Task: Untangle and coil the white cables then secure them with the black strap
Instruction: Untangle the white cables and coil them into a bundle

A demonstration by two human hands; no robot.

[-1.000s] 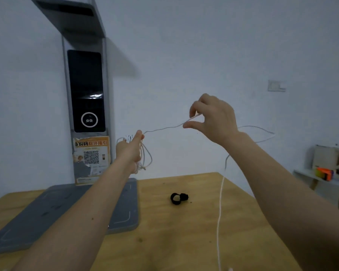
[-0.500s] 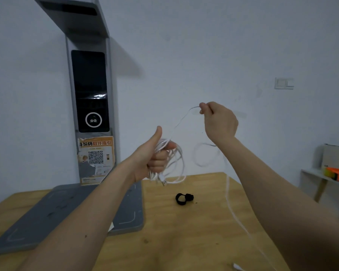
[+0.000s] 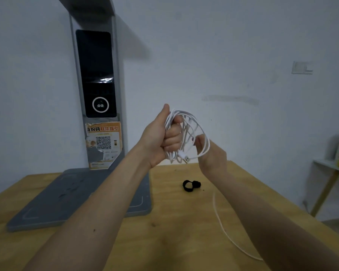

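A loose run of white cable (image 3: 226,234) lies on the wooden table (image 3: 174,231) under the right forearm, trailing toward the near edge. Above the table both hands are raised and close together. The left hand (image 3: 160,139) is a fist, thumb up, gripping a coil (image 3: 186,133) of white cable loops; a plug end hangs just below its fingers. The right hand (image 3: 211,155) is just right of the coil, fingers curled round the outer loop. Below and between the hands, the black strap (image 3: 191,185) lies on the table, apart from both. Left of the left forearm a grey base plate (image 3: 67,198) rests on the table, with a grey post (image 3: 98,75) rising behind the left hand. The post carries a dark screen with a white ring, and below it an orange poster (image 3: 104,143) with a QR code and Chinese characters too blurred to read in full. Far right of the right hand, a wall switch (image 3: 301,67) and a small shelf (image 3: 333,167).
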